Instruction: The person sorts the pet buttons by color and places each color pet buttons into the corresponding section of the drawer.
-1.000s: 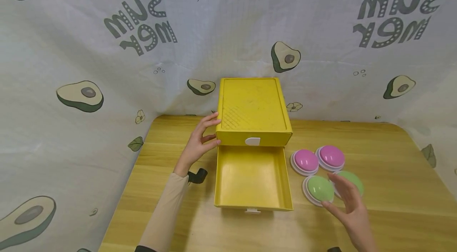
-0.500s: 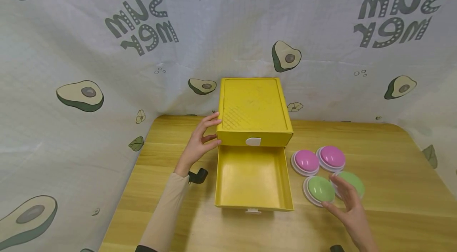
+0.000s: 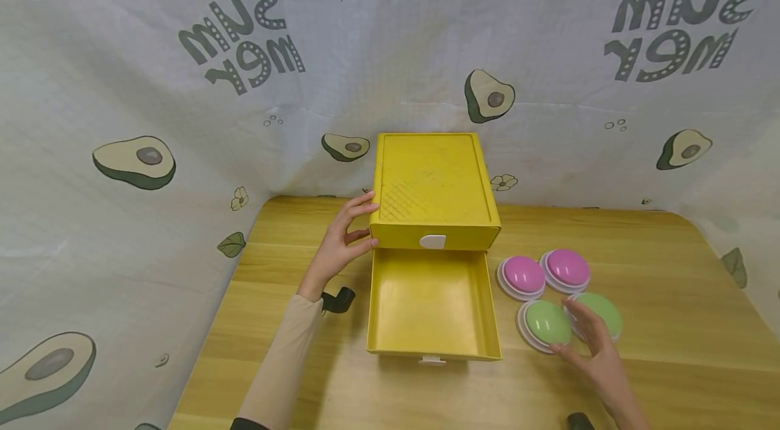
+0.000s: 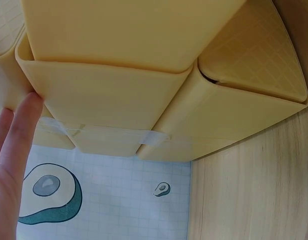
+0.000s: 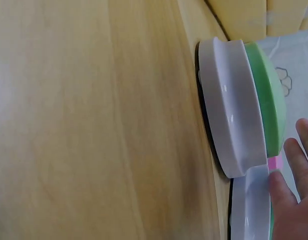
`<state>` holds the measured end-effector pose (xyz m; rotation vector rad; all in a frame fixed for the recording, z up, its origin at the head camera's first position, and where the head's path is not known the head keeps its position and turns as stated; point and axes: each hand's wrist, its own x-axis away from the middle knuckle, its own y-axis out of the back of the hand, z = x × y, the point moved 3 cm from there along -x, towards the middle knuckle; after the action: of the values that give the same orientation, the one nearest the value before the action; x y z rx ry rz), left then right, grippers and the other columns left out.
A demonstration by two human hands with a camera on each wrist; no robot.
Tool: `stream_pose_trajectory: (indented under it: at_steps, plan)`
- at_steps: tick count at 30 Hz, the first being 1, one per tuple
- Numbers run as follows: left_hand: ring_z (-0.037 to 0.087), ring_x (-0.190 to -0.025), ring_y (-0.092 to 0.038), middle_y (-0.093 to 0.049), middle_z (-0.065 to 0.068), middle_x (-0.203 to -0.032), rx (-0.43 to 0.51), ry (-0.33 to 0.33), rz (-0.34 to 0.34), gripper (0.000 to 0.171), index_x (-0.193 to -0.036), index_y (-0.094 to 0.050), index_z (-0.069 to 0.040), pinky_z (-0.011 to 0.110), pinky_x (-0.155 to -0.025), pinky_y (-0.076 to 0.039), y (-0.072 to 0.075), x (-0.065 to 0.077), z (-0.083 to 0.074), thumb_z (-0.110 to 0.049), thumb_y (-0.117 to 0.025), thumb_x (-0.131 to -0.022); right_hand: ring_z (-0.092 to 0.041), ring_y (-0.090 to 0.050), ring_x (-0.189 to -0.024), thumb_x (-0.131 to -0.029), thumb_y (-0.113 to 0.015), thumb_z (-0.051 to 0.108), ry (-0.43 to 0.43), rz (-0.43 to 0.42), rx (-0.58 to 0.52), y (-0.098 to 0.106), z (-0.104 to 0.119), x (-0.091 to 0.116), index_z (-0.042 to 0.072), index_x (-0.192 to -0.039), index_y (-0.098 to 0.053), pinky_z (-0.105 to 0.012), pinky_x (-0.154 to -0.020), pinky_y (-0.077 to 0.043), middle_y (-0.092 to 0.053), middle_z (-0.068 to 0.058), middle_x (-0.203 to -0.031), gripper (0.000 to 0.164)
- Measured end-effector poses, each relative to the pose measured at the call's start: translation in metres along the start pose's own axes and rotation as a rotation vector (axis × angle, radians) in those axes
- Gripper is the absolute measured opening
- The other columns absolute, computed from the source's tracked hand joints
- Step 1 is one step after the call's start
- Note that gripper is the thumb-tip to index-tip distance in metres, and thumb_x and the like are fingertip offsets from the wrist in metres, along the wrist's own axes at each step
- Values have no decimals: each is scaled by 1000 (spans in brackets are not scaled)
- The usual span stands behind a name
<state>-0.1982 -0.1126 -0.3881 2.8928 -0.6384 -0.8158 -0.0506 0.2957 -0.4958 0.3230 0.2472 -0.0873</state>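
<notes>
Cabinet (image 3: 435, 179) first, the yellow one: it sits at the far side of the tabletop (image 3: 682, 281), right up by the patterned cloth (image 3: 396, 44), with its lower drawer (image 3: 432, 301) pulled out towards 6 o'clock and the upper drawer (image 3: 396, 236) pushed in. The left hand (image 3: 341, 240) is at the cabinet's 8 o'clock corner, fingers spread and touching the side, not wrapped round anything. I'd guess it's there to keep the thing from sliding. Over at the drawer's 3 o'clock there's a bunch of four domed push buttons packed close, probably to keep them all in easy reach of one hand. Taking the bunch as its own dial, a left pink button (image 3: 524, 274) is at 10, a right pink button (image 3: 568, 267) just past 12, a left green button (image 3: 546, 324) at 7 and a right green button (image 3: 603, 311) at 4. The right hand (image 3: 600, 355) comes in from 5 o'clock, thumb and fingers wide apart by the greens; honestly can't tell if it's touching either one. As for pointing, the cabinet plus drawer runs long from 12 to 6, and both white tabs (image 3: 432, 242) face 6. The buttons are round, so no long axis really, just white bases down and domes up.
</notes>
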Motion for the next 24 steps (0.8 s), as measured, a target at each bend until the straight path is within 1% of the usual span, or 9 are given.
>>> stream_pose_trajectory:
  at_steps: [4,6,10,13,16,20,24]
  plan:
    - [34,-133,-35,-29,19,-150,-2,0,0,51,-130,-44,9,51,-91,-47,0,0,0,17,-63,-83,6,-38,-122,-76,-67,-18,-27,6,74,0,-2,-1,1,-146,-29,-8,-94,-32,-41,19,-139,82]
    - [34,-133,-34,-28,19,-150,0,1,0,52,-130,-44,9,52,-91,-46,1,0,0,17,-63,-83,6,-38,-122,-77,-67,-17,-38,15,71,0,-3,0,1,-147,-28,-7,-94,-31,-39,19,-140,82]
    - [34,-133,-34,-28,21,-150,11,5,0,51,-129,-44,10,54,-91,-45,0,0,-1,17,-62,-83,9,-33,-126,-78,-64,-19,-46,40,20,-2,-6,1,-1,-148,-24,-7,-98,-26,-35,17,-145,83]
    - [35,-133,-33,-27,22,-150,16,9,-1,50,-129,-44,10,55,-92,-45,0,0,-1,17,-62,-83,10,-28,-128,-78,-65,-18,-55,48,18,-4,-9,1,-2,-148,-22,-7,-101,-21,-32,12,-148,84]
    - [35,-133,-34,-27,22,-150,16,12,-4,50,-129,-44,10,55,-92,-45,0,0,-1,18,-62,-83,11,-24,-129,-79,-67,-13,-77,56,68,-5,-11,1,1,-149,-20,-5,-100,-18,-28,6,-152,86]
    - [35,-133,-34,-27,22,-149,14,15,-5,51,-129,-44,10,54,-91,-45,0,0,-1,18,-62,-83,13,-17,-129,-78,-71,-8,-99,72,123,-6,-13,0,4,-151,-19,-2,-98,-13,-23,-6,-156,90]
    - [34,-133,-34,-28,22,-150,13,16,-4,51,-130,-44,10,53,-92,-45,0,0,-2,18,-62,-83,13,-14,-130,-75,-74,-9,-56,73,164,-7,-14,-2,-1,-149,-22,-1,-98,-10,-24,-16,-154,91]
